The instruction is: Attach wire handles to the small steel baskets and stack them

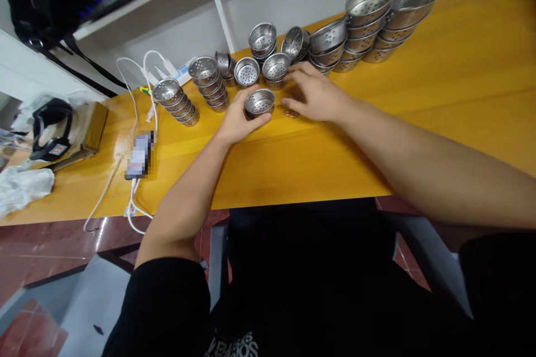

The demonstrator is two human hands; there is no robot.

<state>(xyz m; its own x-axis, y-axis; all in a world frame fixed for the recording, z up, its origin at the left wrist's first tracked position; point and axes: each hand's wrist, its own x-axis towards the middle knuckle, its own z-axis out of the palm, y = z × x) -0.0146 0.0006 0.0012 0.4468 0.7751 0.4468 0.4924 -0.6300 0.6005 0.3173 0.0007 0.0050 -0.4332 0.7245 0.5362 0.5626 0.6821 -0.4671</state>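
Observation:
My left hand [240, 117] is closed around a small perforated metal cup [260, 103], its thumb along the near side. My right hand [312, 92] hovers just to the right with thumb and fingers apart. Its fingertips are close to the rim of another perforated cup [276, 68]; whether they touch it I cannot tell. Beneath the right thumb lies a small shiny thing [291, 114], too small to make out. A third perforated cup [247, 72] sits just behind my left hand.
Stacks of small cups [205, 75] stand to the left, and taller stacks of larger cups [371, 11] stand at the back right. A phone [140, 155] with white cables lies on the wooden table [285, 167]. Farther left are a cardboard box [94, 128] and headphones [52, 128].

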